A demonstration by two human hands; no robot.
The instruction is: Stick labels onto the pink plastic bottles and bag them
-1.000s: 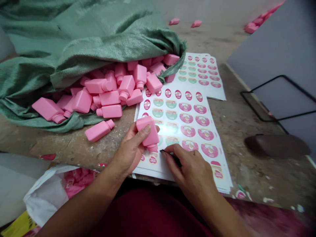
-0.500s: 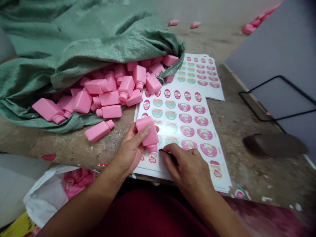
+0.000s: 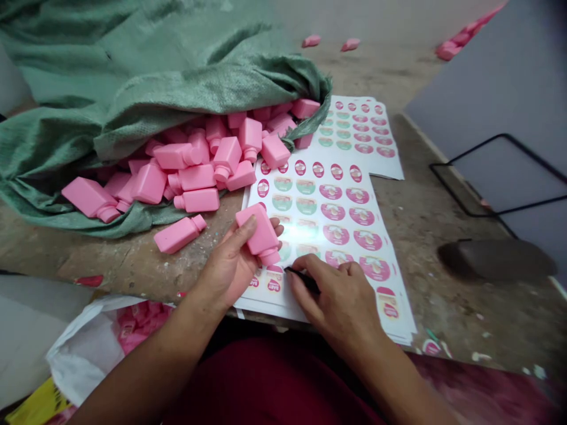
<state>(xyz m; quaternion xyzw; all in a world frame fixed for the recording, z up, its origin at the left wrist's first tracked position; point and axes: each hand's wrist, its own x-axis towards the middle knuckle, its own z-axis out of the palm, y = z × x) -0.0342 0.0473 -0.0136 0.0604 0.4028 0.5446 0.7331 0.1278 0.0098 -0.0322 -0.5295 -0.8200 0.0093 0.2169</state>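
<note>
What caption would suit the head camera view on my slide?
Left hand holds a pink plastic bottle while the right hand pinches a small black tool over a sheet of printed labels.

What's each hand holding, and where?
The left hand cradles a pink plastic bottle by its body; the right hand pinches a thin black tool behind its tip.

**Speaker A:** What is seen behind the work area?

**Speaker B:** A worn, stained work surface [image 3: 447,319] is spread across the view, and a grey panel [image 3: 496,77] is placed at the right.

**Speaker A:** And beyond that?

**Speaker B:** A black wire frame [image 3: 469,147] is seen against the panel, all under soft, even light.
</note>
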